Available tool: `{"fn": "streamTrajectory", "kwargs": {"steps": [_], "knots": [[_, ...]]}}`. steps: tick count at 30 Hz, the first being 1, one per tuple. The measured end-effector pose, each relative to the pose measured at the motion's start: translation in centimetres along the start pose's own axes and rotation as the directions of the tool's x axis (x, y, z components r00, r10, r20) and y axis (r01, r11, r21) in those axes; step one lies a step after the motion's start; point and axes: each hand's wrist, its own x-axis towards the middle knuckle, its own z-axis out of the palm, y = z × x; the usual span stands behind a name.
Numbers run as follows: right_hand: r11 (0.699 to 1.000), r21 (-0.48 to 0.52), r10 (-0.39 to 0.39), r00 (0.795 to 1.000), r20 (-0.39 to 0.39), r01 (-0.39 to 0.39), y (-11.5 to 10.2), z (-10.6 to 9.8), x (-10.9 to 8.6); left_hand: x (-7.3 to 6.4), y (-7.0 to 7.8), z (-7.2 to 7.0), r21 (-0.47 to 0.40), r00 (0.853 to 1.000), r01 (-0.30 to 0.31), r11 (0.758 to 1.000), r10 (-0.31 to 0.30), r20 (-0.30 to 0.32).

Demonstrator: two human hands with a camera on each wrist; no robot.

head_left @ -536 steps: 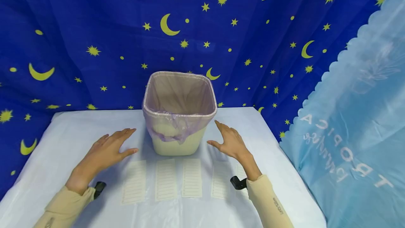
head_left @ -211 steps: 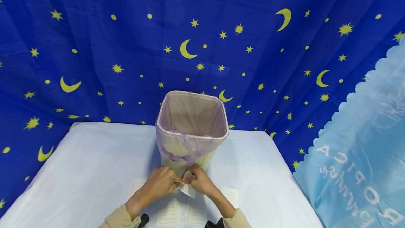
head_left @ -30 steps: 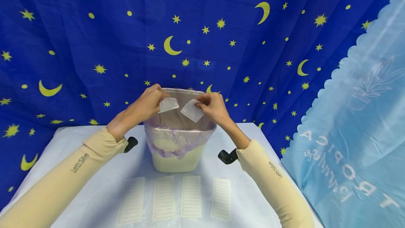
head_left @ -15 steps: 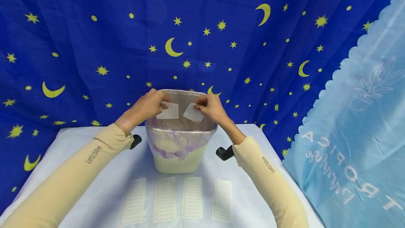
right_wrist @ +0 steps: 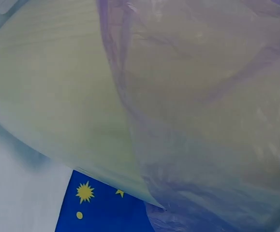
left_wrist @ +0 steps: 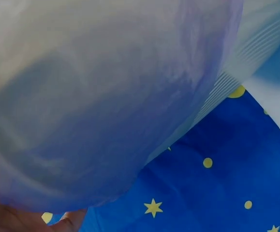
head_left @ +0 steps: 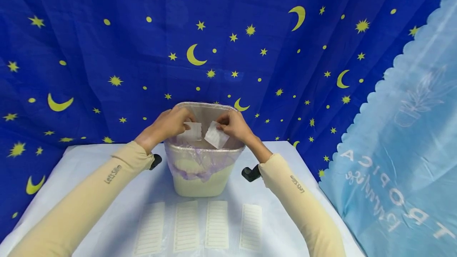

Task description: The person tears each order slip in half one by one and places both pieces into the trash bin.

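A cream trash can (head_left: 200,187) with a thin purple bag (head_left: 205,165) folded over its rim stands at the back of the table. Over its mouth, my left hand (head_left: 170,125) pinches a small white piece of paper (head_left: 194,132) between thumb and fingers. Opposite it, my right hand (head_left: 236,125) pinches another white paper piece (head_left: 216,136), tilted on one corner. Both pieces overlap the can's inside in the head view. The left wrist view mostly shows the bagged can wall (left_wrist: 106,96), with a few fingertips (left_wrist: 21,221) at its lower edge. No hand shows in the right wrist view.
Several lined paper strips (head_left: 186,225) lie in a row on the white-covered table (head_left: 282,213), in front of the can. A blue star-and-moon curtain (head_left: 125,43) hangs behind. A light blue cloth (head_left: 403,150) hangs at the right.
Earlier the hands were open beside the can, then held one paper together in front of it. Now each holds a separate piece, lowered slightly into the can's mouth over the last second.
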Motion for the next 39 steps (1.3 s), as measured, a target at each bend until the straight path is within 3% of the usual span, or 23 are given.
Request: {"fn": "streamTrajectory", "kwargs": {"steps": [8, 14, 20, 26, 31, 35, 39], "knots": [[0.998, 0.052, -0.047, 0.998, 0.036, 0.045, 0.1, 0.7, -0.1, 0.0, 0.0, 0.7, 0.037, 1.0, -0.013, 0.999, 0.014, -0.026], [0.999, 0.039, -0.038, 0.998, 0.04, 0.037, 0.0, 0.8, -0.2, -0.2, 0.2, 1.0, 0.05, 0.999, -0.026, 0.998, 0.027, -0.023], [0.999, 0.029, -0.035, 0.998, 0.05, 0.034, -0.1, 0.9, -0.3, -0.4, 0.2, 1.1, 0.038, 0.998, -0.057, 0.998, 0.058, -0.018], [0.996, 0.092, -0.002, 0.997, 0.074, -0.005, -0.3, 0.7, -0.5, -0.3, 0.2, 1.2, 0.006, 0.998, -0.065, 0.998, 0.065, -0.011], [0.994, 0.111, -0.014, 0.999, 0.049, 0.008, -0.5, 0.5, -0.7, -0.2, 0.3, 1.2, -0.013, 0.998, -0.066, 0.998, 0.066, -0.007], [0.995, 0.097, -0.026, 1.0, 0.002, 0.026, -0.7, 0.5, -1.2, -0.4, 0.4, 1.4, -0.013, 0.994, -0.097, 0.995, 0.097, -0.055], [0.993, 0.092, -0.059, 0.994, -0.094, 0.067, -1.0, 0.5, -2.0, -0.8, 0.9, 1.5, 0.009, 0.971, -0.183, 0.983, 0.182, -0.156]]}}
